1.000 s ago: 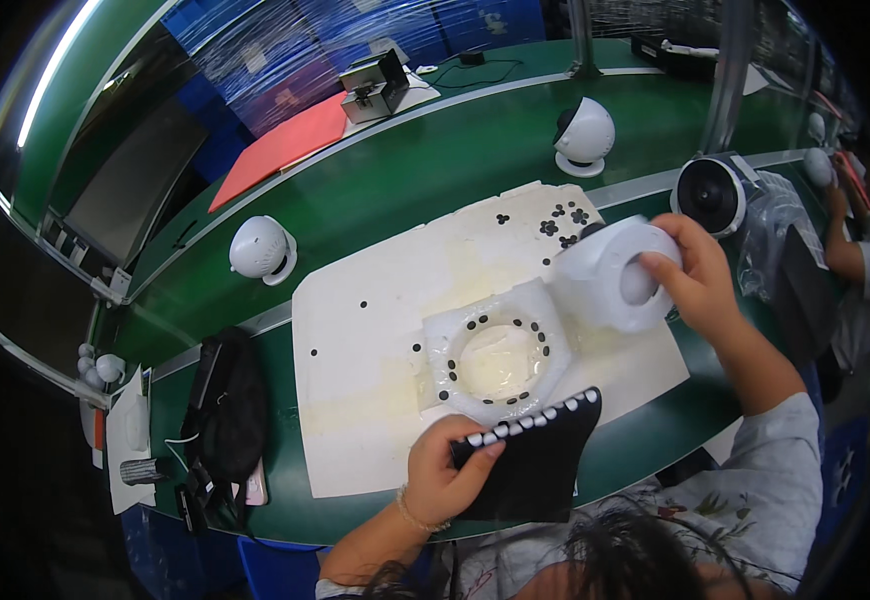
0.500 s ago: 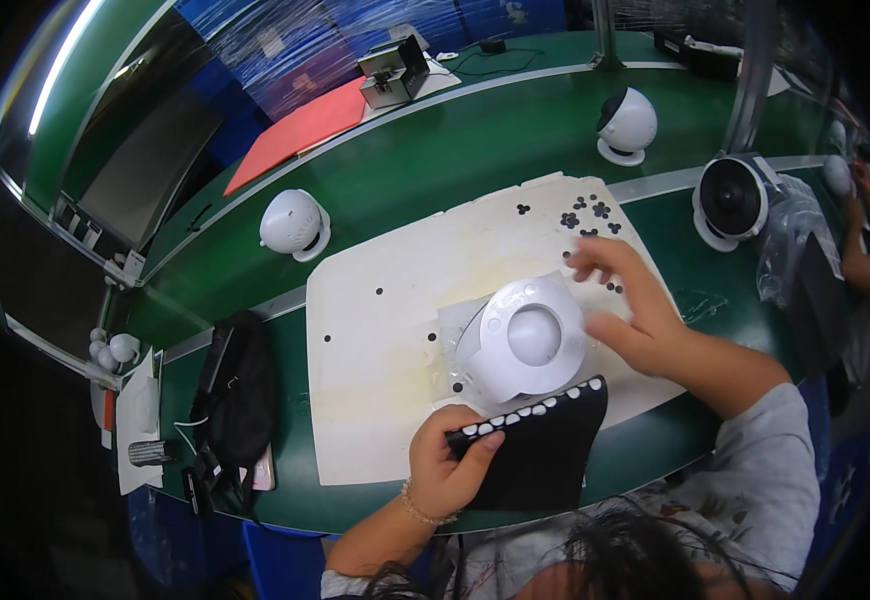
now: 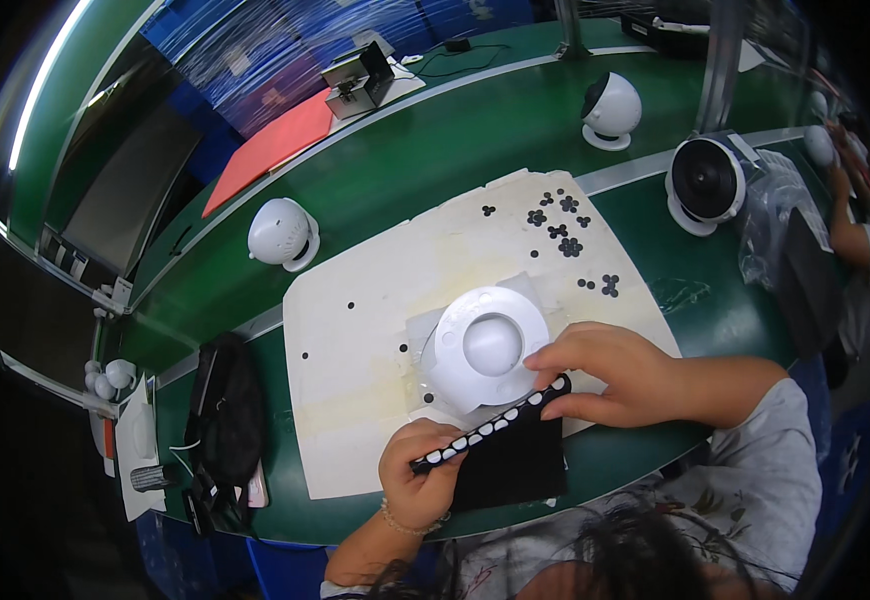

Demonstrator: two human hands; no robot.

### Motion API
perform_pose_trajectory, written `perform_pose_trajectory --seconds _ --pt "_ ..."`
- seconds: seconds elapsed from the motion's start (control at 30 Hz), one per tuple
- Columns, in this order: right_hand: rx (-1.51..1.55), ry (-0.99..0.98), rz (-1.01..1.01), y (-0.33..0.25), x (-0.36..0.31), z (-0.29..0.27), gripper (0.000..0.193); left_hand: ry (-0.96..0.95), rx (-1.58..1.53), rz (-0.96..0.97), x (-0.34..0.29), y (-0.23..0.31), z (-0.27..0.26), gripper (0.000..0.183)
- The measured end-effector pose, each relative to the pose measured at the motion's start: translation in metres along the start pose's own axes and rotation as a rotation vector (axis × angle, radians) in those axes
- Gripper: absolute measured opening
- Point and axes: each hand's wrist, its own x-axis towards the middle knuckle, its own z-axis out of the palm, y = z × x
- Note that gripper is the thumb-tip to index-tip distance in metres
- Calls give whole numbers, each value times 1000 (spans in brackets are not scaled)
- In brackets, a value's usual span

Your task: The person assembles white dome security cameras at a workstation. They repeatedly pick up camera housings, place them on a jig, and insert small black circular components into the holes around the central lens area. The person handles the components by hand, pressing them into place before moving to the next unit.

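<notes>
A black sheet (image 3: 510, 468) with a row of white round spots along its bent upper edge is held between my hands, in front of my body. My left hand (image 3: 417, 470) pinches the left end of that edge. At the other end, the thumb and fingers of my right hand (image 3: 625, 378) close on the sheet's corner. Just beyond the sheet, a rounded white device (image 3: 445, 372) rests with its ring-shaped base facing up, on a piece of clear plastic (image 3: 425, 328). Small black round pads (image 3: 571, 247) lie in clusters and singly on the pale board (image 3: 355, 430).
Similar white round devices stand at the left (image 3: 280, 232), at the far right (image 3: 612, 108) and at the right (image 3: 705, 185), beside a clear plastic bag (image 3: 767, 235). A black bag (image 3: 227, 405) lies left of the board. A metal case (image 3: 357, 82) sits at the back.
My right hand has come down from above the board to the sheet's right end. The sheet's spotted edge has tilted more. The whole view has shifted slightly.
</notes>
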Motion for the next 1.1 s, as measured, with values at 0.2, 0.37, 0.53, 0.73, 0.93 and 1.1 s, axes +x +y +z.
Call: perform_pose_trajectory --seconds 0.2,0.37,0.53,0.73,0.93,1.1 --pt "-93 92 -119 -8 4 12 24 27 -61 -43 -4 12 -12 20" --pt "-161 105 -343 -8 9 6 22 91 -27 -159 -9 17 -17 19" --pt "-75 104 -219 -23 19 16 26 28 -4 -73 -8 16 -23 19" --pt "-293 25 -361 -17 16 25 27 6 21 -54 -7 16 -23 18" --pt "-12 222 -339 -28 24 45 34 52 -9 -105 -11 23 -36 18" --pt "-125 102 -200 -37 30 40 38 20 -4 -49 -10 24 -38 17"
